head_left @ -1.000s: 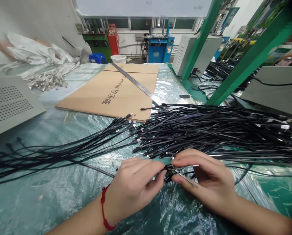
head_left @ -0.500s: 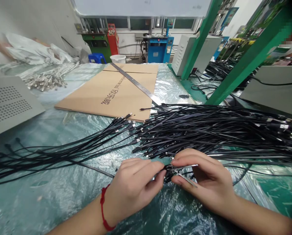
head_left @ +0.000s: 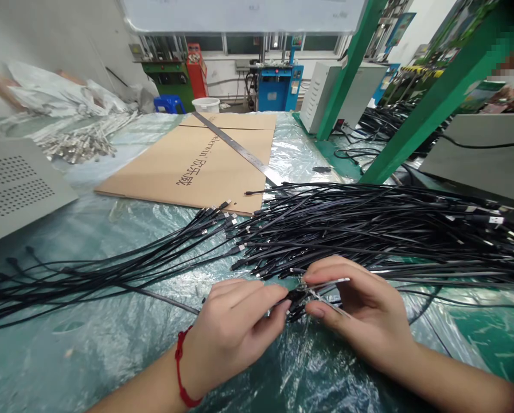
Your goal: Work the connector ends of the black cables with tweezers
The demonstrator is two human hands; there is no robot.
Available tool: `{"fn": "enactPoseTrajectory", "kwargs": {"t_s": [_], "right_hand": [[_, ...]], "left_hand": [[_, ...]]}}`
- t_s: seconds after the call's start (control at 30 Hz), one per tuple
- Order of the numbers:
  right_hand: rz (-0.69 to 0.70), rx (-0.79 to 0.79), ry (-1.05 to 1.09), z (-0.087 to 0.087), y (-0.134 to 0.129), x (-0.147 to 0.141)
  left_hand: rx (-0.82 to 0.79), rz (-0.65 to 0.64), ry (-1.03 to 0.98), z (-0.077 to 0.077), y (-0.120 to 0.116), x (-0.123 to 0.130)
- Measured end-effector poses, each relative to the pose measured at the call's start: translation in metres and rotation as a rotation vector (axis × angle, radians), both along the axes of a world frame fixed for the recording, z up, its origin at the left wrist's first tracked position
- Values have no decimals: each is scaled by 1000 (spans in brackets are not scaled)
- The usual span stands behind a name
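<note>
My left hand (head_left: 240, 321) pinches black cable (head_left: 297, 296), in front of black pile (head_left: 347, 229); I can't tell if one cable or more. Cable thin, end blurry. Right hand (head_left: 381, 315) grips shiny tool (head_left: 337, 281), two thin arms spread, by cable. Card (head_left: 154, 172) reads "erwin" plus Chinese signs; ruler (head_left: 240, 148) lies across. White board (head_left: 240, 14) marks too faint to read.

Glossy, crinkled clear plastic film (head_left: 128, 350) covers the desk (head_left: 493, 338), spread with satin-finish, plastic-looking cables (head_left: 351, 229) tipped in shiny metal. Toward the far edge, smooth, matt cardboard (head_left: 222, 186) lies beneath a metal ruler (head_left: 240, 150); a polished-metal tool (head_left: 332, 283) gleams between the right hand's fingers (head_left: 343, 268).
</note>
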State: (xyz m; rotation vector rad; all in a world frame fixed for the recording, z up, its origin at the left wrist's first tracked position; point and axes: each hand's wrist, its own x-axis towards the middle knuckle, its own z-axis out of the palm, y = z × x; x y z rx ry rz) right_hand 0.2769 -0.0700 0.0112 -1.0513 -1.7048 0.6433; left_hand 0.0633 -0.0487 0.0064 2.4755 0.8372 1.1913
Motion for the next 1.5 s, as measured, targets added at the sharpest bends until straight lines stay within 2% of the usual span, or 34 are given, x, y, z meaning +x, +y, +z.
{"fn": "enactPoseTrajectory", "kwargs": {"t_s": [0.13,0.3,0.43,0.5,0.63,0.7,0.8,0.93,1.03,1.17,1.27,1.37,1.5], "right_hand": [[-11,-201,77,-2,-1,-3],[-1,-170,111,1,-3,-4],[5,-260,147,5,-1,-2],[41,-390,223,5,3,-2],[255,-748,463,-2,13,-3],[307,-824,532,-5,17,-3],[255,-780,528,-3,18,-3],[166,-626,371,4,14,-1],[118,-543,294,2,11,0],[85,-509,359,-3,16,6],[9,-488,481,7,31,23],[-85,-414,551,24,56,53],[-240,-191,554,38,86,97]], "left_hand": [[-22,2,-25,3,0,0],[-33,-38,-23,1,2,0],[-1,-71,-39,-3,4,-3],[18,-67,-41,-4,4,-5],[57,-58,-32,-4,2,-6],[57,-48,-16,-2,2,-5],[47,-26,-26,1,2,-2],[47,40,-60,3,1,0],[22,48,-60,2,-1,2],[-81,21,-35,7,4,1],[-192,-47,62,21,23,-15],[-331,-81,209,33,50,-44],[-423,-42,382,33,77,-74]]}}
